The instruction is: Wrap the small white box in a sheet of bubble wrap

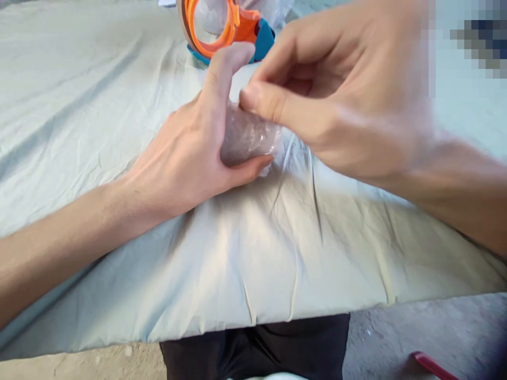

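Note:
A small bundle in clear, crinkled plastic wrap (249,134) lies on the cloth near the middle of the head view. From the left, my left hand (178,148) grips it, thumb along its near side and a finger raised at its far side. My right hand (340,105), somewhat blurred, is over the bundle's upper right part. Its thumb and index finger are pinched together at the top of the wrap; what is between them is hidden. Just beyond both hands stands an orange and blue tape dispenser (247,26) with a roll of tape.
A pale, wrinkled cloth (79,95) covers the table, its near edge hanging above my dark-clothed lap (253,345). Clear plastic (277,10) lies behind the dispenser. At the lower right, a red curved object (431,364) shows over the grey floor (388,332).

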The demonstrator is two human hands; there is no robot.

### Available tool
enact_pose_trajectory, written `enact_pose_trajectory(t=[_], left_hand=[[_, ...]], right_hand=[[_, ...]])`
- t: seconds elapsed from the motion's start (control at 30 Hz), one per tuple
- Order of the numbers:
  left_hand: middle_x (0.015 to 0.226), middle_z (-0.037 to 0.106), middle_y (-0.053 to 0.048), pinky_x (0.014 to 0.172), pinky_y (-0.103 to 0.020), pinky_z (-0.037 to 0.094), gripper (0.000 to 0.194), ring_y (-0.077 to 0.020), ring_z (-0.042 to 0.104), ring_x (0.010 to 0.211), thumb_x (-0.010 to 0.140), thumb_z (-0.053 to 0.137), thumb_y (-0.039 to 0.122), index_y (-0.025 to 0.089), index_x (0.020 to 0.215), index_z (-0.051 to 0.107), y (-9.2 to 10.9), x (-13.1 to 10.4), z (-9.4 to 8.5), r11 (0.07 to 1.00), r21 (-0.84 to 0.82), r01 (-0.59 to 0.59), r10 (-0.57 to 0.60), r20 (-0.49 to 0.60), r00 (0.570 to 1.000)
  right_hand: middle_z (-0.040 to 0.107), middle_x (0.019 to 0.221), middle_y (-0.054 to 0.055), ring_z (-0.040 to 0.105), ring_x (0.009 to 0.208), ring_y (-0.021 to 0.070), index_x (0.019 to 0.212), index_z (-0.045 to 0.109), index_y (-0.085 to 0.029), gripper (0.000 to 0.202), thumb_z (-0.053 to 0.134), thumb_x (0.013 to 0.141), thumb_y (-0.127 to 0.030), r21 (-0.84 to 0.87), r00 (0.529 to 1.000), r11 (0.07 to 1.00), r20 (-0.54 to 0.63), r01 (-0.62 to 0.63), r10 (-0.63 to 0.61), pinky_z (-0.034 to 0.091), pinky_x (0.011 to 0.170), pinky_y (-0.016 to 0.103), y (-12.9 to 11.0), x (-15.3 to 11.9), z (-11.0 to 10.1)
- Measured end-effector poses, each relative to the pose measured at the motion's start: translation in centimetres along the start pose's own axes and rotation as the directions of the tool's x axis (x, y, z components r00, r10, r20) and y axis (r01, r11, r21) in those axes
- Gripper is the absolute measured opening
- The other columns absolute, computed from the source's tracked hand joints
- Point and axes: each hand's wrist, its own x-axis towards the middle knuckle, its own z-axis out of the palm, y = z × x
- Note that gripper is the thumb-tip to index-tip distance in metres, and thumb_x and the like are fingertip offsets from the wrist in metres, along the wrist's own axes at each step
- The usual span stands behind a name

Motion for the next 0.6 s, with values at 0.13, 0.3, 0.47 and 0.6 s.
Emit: enact_pose_trajectory(t=[0.13, 0.3, 0.47, 0.6], left_hand=[[0.146, 0.069, -0.011, 0.106, -0.051, 0.064, 0.090, -0.0392, 0.074, 0.135, 0.090, 0.083, 0.050, 0.033, 0.166, 0.037, -0.02, 0.16, -0.36, 0.998, 0.051, -0.033, 0.030, 0.043, 0.999], [0.169, 0.056, -0.010, 0.105, -0.045, 0.066, 0.091, -0.0332, 0.075, 0.132, 0.090, 0.085, 0.041, 0.035, 0.167, 0.038, -0.21, 0.13, -0.40, 0.995, 0.027, -0.092, 0.092, 0.001, 0.996], [0.173, 0.053, -0.009, 0.104, -0.042, 0.066, 0.096, -0.0327, 0.073, 0.138, 0.088, 0.088, 0.033, 0.035, 0.170, 0.037, 0.03, 0.05, -0.37, 0.994, 0.006, -0.113, 0.113, 0.000, 0.994], [0.156, 0.064, -0.010, 0.098, -0.045, 0.067, 0.097, -0.0323, 0.077, 0.121, 0.086, 0.093, 0.035, 0.033, 0.166, 0.039, 0.18, -0.09, -0.44, 0.994, 0.071, -0.087, 0.089, -0.020, 0.996]], right_hand=[[0.078, 0.095, -0.005, 0.069, 0.089, 0.0076, 0.087, 0.074, -0.021, 0.018, 0.078, 0.105, -0.019, -0.021, 0.999, 0.999, 0.021, 0.026, -0.026, 0.056, 0.081, 0.025, 0.34, 0.22, -0.11], [0.080, 0.104, -0.008, 0.071, 0.099, 0.0063, 0.099, 0.077, -0.020, 0.018, 0.078, 0.109, -0.035, -0.166, 0.993, 0.985, 0.113, 0.048, -0.030, 0.056, 0.095, 0.022, -0.16, 0.53, -0.03], [0.068, 0.091, -0.008, 0.066, 0.093, 0.0054, 0.089, 0.067, -0.021, 0.030, 0.062, 0.118, -0.027, -0.169, 0.991, 0.984, 0.112, -0.053, 0.072, 0.054, 0.090, 0.022, -0.37, 0.62, -0.02], [0.069, 0.087, -0.008, 0.060, 0.083, 0.0064, 0.084, 0.064, -0.023, 0.030, 0.068, 0.112, -0.015, -0.139, 0.985, 0.988, 0.151, -0.064, 0.085, 0.052, 0.084, 0.024, -0.22, 0.89, -0.08]])
